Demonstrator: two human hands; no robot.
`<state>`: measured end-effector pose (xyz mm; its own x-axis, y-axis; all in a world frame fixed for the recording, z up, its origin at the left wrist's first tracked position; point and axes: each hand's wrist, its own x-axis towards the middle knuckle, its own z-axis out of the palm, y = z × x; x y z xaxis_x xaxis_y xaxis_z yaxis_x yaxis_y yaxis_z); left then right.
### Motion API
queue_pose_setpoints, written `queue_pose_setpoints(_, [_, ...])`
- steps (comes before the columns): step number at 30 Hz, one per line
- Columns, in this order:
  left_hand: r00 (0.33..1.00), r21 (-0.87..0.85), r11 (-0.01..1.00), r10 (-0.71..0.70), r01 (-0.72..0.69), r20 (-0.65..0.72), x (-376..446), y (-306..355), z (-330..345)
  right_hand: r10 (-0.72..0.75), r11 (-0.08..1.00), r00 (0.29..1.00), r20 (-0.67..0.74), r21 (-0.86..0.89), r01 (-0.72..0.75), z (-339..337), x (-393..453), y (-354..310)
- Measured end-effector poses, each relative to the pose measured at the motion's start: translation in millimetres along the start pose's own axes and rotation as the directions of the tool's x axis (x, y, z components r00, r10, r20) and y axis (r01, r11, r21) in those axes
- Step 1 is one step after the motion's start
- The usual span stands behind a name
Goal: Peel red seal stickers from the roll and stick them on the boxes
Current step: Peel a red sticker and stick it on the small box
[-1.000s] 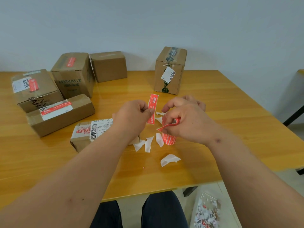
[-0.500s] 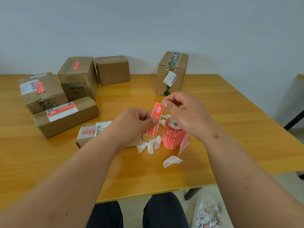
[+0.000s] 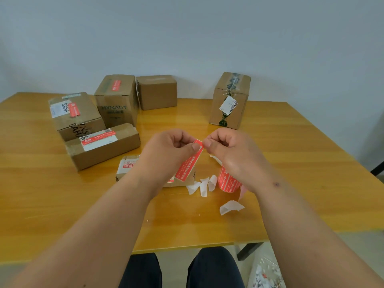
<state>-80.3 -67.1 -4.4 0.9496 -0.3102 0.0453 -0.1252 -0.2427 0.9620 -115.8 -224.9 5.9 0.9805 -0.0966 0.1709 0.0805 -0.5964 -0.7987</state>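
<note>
A red seal sticker [image 3: 188, 163] hangs slanted between my hands above the table. My left hand [image 3: 170, 150] pinches its top end with thumb and fingers. My right hand [image 3: 226, 152] pinches the same top corner from the right. The red sticker roll [image 3: 227, 181] stands on the table under my right wrist, partly hidden. A small flat box [image 3: 128, 166] lies under my left hand, mostly covered. Three boxes at the left carry red stickers: a long one [image 3: 104, 146], one marked BAHA [image 3: 76, 115] and a tall one [image 3: 117, 96].
A plain box [image 3: 158, 92] stands at the back and a tall box with a tag [image 3: 229, 100] at the back right. White backing scraps [image 3: 204, 185] lie by the roll, one more [image 3: 230, 207] nearer me. A bag of scraps [image 3: 268, 273] sits on the floor.
My right hand let go of the roll, which now stands on the table, and came up to the sticker's top end. The sticker tilted from upright to slanted.
</note>
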Motion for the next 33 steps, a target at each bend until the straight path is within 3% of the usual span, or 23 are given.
queue_pose_setpoints(10, [0.998, -0.203, 0.978, -0.034, 0.043, 0.045, -7, -11, -14, -0.008, 0.974, 0.998, 0.068, 0.226, -0.008, 16, -3, 3])
queue_pose_setpoints(17, [0.998, -0.206, 0.978, 0.028, -0.018, 0.049, -8, -15, -17, 0.004, 0.945, 0.999, 0.042, 0.326, -0.017, 24, -4, 4])
queue_pose_setpoints(28, [0.997, -0.188, 0.981, 0.063, -0.054, 0.04, -9, -18, -18, 0.059, 0.938, 0.998, -0.032, 0.344, -0.044, 34, -4, 1])
queue_pose_setpoints(33, [0.999, -0.131, 0.99, 0.043, -0.045, -0.015, -10, -17, -18, 0.071, 0.967, 0.995, -0.065, 0.248, -0.052, 34, -7, -4])
